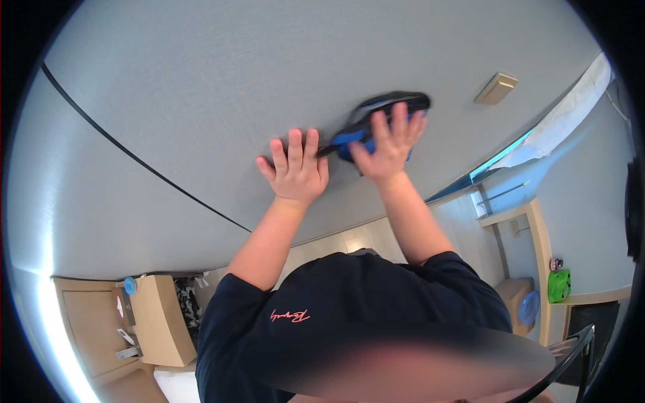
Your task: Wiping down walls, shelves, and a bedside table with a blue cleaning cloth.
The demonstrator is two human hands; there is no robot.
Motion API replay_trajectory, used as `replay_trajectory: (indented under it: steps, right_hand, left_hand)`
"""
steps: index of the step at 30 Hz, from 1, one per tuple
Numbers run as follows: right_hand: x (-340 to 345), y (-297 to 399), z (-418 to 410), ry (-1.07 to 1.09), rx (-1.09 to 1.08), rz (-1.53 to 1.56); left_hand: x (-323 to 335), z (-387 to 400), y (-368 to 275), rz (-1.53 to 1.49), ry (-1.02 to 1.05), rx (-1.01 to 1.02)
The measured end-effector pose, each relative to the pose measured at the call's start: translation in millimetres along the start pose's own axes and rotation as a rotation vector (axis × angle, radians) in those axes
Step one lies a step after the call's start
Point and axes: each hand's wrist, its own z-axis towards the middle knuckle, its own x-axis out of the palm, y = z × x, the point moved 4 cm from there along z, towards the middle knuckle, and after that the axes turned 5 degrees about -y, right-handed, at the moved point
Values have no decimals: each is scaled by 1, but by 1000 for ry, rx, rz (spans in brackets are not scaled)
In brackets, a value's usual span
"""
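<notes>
My left hand (297,174) lies with fingers spread against the grey wall (201,111). A blurred blue-and-black object (352,136), its kind unclear, is against the wall to its right. The object's dark narrow end reaches the thumb and index finger of my left hand; whether they grip it cannot be told. My right hand (390,138) is on the object's right part, fingers spread over it, pressing it to the wall. Both the hand and the object are smeared by motion. The object's underside is hidden.
A beige wall switch (496,88) is at the upper right, near a white curtain (559,121). A dark seam runs down the wall at left. Wooden furniture (161,322) stands lower left. At right are a shelf frame (543,252), a green bag (559,286) and a cardboard box (509,292).
</notes>
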Motion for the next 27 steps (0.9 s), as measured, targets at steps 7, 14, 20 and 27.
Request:
replay_trajectory:
  steps: [7,14,20,27]
  right_hand:
    - [-20,-73,-23,-336,773,73]
    - [18,23,-50,-44,216,29]
    - [-5,-43,-43,-55,173,73]
    - [3,-39,-64,-272,589,169]
  left_hand:
    - [7,-27,-8,-11,-38,10]
    - [10,-38,-6,-50,4,-36]
    - [7,-55,1,-7,20,29]
    - [13,-73,-7,13,-23,-1]
